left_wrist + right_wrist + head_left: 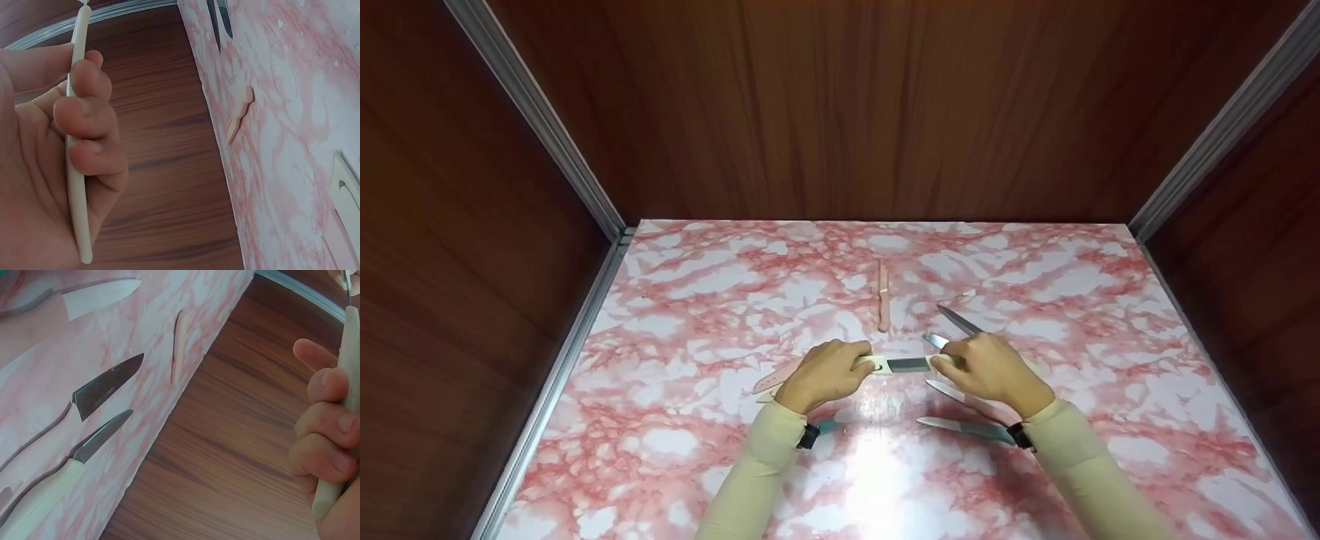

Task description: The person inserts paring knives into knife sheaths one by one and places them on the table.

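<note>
Both hands meet over the middle of the table. My left hand (826, 373) grips a cream blade cover (879, 366) with a small hole, seen edge-on in the left wrist view. My right hand (988, 371) holds a knife by its cream handle (350, 377), fingers curled round it. The knife's dark blade (909, 364) spans the gap between the hands, its far end at the cover's mouth. Below the right hand lie a pink-handled knife (945, 389) and a green-handled knife (966, 427). Beyond it, a dark-bladed knife (960, 319) points away.
A pink knife with its blade covered (883, 300) lies farther back. Beside the left hand are a pink cover (774, 379) and a cream cover (346, 183), with a green piece (826, 426) near the wrist. Another blade (934, 340) shows by the right fingers. Wooden walls (840, 112) enclose the table.
</note>
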Motion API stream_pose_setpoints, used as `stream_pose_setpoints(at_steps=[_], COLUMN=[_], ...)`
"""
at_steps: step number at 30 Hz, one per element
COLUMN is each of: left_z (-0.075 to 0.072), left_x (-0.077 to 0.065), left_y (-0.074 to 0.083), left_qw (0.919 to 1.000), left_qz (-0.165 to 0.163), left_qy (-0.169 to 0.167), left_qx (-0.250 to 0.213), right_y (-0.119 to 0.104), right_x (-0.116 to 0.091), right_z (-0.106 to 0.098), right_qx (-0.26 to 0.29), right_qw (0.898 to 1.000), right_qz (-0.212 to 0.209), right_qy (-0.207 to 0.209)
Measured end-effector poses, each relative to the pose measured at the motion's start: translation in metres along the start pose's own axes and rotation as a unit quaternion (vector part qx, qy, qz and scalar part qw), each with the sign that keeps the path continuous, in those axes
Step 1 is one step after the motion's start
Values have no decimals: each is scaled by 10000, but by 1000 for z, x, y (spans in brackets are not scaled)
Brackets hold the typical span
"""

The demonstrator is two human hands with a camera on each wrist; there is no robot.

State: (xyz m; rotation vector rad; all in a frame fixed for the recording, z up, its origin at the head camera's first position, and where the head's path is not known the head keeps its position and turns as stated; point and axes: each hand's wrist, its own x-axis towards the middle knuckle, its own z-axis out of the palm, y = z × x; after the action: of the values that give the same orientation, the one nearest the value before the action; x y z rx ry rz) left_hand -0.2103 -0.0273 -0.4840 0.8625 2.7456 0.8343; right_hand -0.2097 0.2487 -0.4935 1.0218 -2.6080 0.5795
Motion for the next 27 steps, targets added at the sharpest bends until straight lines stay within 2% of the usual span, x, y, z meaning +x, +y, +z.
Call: stream_pose_setpoints(at_steps=[8, 27], left_z=[2, 4], left_x=[0, 0], left_y=[1, 0], left_qw=[9998, 9996], left_qz=[52, 158], left_qy=[-151, -168], left_qx=[-105, -144], right_y=[-2, -5], right_x=[2, 4], right_z=[3, 4], right_qx=[45, -44], right_qw=[9998, 9997], right_qz=[-206, -151], right_qy=[-43, -168])
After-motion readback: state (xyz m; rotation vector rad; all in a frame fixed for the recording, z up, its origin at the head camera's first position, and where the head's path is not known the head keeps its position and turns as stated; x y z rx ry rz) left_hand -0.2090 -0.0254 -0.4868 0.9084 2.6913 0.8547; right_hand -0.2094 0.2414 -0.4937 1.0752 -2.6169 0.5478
